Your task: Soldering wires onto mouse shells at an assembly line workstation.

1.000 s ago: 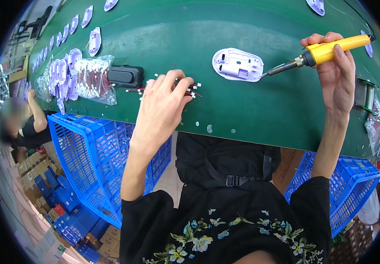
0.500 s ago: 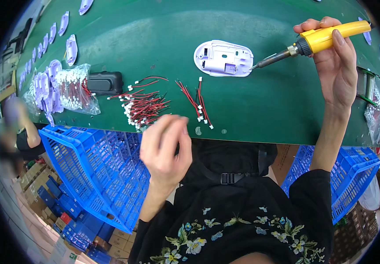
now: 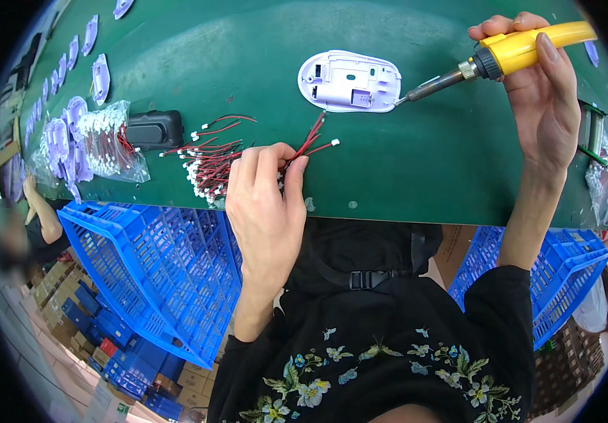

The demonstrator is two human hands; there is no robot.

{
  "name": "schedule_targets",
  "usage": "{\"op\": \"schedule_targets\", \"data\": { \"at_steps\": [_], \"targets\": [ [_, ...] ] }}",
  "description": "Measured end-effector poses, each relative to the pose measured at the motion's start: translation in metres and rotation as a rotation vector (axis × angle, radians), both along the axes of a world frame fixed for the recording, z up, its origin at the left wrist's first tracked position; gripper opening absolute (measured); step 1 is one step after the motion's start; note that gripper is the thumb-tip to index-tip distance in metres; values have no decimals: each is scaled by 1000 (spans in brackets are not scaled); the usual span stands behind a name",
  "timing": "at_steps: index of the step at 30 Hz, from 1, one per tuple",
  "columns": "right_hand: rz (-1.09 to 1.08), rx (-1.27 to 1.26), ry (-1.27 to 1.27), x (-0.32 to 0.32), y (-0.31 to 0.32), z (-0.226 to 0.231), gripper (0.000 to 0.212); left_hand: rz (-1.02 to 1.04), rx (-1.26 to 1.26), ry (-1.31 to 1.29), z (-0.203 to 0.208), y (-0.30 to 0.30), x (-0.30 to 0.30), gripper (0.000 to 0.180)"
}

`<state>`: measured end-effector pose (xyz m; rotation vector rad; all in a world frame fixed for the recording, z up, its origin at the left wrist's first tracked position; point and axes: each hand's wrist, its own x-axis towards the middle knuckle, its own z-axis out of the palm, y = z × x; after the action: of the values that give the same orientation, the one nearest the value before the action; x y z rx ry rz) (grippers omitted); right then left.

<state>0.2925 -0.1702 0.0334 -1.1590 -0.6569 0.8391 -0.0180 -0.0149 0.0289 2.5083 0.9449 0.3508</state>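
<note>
My right hand is closed around the yellow handle of a soldering iron. Its metal tip comes down to the right end of a white plastic mouse-shaped shell; touching or just short of it, I cannot tell. Thumb and fingers of my left hand are closed on a few red-and-black connector wires, which stick out past the fingertips toward the shell. Beside that hand lies a pile of similar wires with small white plugs, partly covered by the fingers.
Left of the pile are a black case, a plastic bag of wires and stacked white shells. A solder spool stands at the right. Blue crates sit below the green table's front edge. Another person is at far left.
My left hand has reached forward and taken hold of the small group of wires, which now slant another way. The right hand keeps the soldering iron by the shell. The view has shifted slightly.
</note>
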Motion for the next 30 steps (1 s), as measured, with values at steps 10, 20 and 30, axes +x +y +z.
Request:
{"op": "schedule_targets", "data": {
  "at_steps": [10, 20, 30],
  "targets": [
    [-252, 35, -87, -46, 32, 19, 32, -75, 17, 7, 21, -9, 19, 32],
    [-273, 0, -150, -48, 31, 26, 34, -259, -100, -346, 13, -8, 24, 22],
    [-253, -6, -147, -47, 33, 24, 34, -455, 70, -51, 12, -11, -19, 34]
  ]
}}
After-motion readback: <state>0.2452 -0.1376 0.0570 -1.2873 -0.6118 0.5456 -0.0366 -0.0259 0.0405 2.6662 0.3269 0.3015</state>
